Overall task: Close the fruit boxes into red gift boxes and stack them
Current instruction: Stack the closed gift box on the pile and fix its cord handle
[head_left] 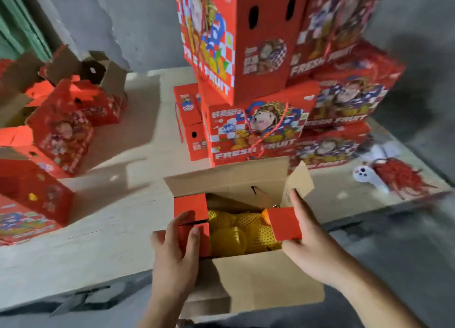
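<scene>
seemingly both hands [177,249] fold box [246,273] flaps

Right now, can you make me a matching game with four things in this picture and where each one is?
Things:
1. fruit in yellow net sleeves
2. left hand
3. bundle of red cords
4. stack of closed red gift boxes

Places:
A. lying on the table at the far right
B. behind the open box
C. inside the open box
D. on the open box's left red flap

Pairs: 1-C, 2-D, 3-A, 4-B
</scene>
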Demonstrator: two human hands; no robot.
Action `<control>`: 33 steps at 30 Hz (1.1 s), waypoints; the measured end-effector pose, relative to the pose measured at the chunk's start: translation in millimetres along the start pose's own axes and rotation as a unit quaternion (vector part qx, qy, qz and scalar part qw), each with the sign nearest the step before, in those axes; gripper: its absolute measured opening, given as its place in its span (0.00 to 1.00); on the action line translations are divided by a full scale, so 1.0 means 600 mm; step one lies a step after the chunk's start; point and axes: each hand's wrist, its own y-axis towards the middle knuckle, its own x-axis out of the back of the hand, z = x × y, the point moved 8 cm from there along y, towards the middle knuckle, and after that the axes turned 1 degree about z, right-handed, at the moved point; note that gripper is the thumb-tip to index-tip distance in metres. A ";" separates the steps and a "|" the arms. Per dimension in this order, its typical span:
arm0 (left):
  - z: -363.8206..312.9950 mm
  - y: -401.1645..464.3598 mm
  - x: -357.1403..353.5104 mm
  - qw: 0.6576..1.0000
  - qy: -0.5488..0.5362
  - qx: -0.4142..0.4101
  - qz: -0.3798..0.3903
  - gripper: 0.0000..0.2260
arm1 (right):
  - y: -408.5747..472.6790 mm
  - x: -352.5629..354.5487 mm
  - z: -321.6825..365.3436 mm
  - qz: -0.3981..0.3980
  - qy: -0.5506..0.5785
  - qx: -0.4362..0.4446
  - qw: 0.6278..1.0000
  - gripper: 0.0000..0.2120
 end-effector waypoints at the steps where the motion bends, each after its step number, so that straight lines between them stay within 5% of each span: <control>1: -0.020 -0.004 -0.029 1.000 0.004 -0.010 0.007 0.13 | -0.008 0.028 -0.022 -0.012 -0.001 -0.009 1.000 0.47; 17: -0.242 0.106 -0.399 0.981 0.011 -0.146 0.131 0.20 | 0.080 0.376 -0.214 -0.108 0.019 -0.040 0.993 0.45; 25: -0.226 0.130 -0.545 0.987 0.013 -0.060 0.145 0.26 | 0.199 0.447 -0.278 -0.056 -0.176 0.050 0.982 0.39; 33: -0.191 0.125 -0.560 0.994 0.065 0.068 0.056 0.31 | 0.214 0.474 -0.313 -0.038 -0.141 0.207 0.967 0.25</control>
